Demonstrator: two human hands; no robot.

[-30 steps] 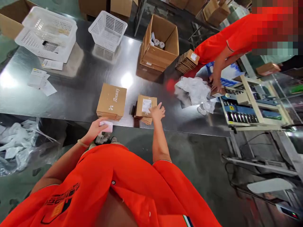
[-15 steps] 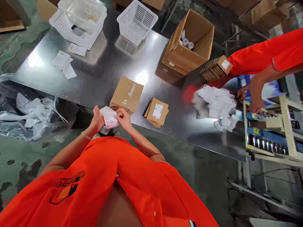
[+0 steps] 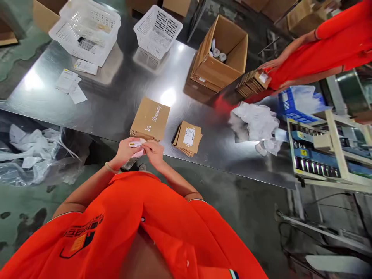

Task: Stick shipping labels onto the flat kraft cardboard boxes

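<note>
In front of my waist, my left hand (image 3: 124,152) and my right hand (image 3: 154,152) pinch a white label sheet (image 3: 136,144) between them, both with fingers closed. The sheet looks bent or folded over, and a pinkish printed part shows below its white edge. Fingers cover much of it. Just beyond my hands, at the table's near edge, lies a stack of brown cardboard pieces (image 3: 151,118) printed "Sbeauty". A smaller stack of cardboard (image 3: 189,136) with a white label on top sits to its right.
The metal table (image 3: 116,100) carries white baskets (image 3: 158,31), loose label sheets (image 3: 69,83), an open carton (image 3: 221,58) and clear plastic bags (image 3: 255,120). Farther right, a co-worker's hand (image 3: 273,64) touches a row of cardboard (image 3: 251,84). A rack (image 3: 316,166) stands at the right.
My hands have come closer together, and the sheet, flat and readable before, is now bent over and mostly covered. The co-worker's hands have moved from the rack area to the row of cardboard.
</note>
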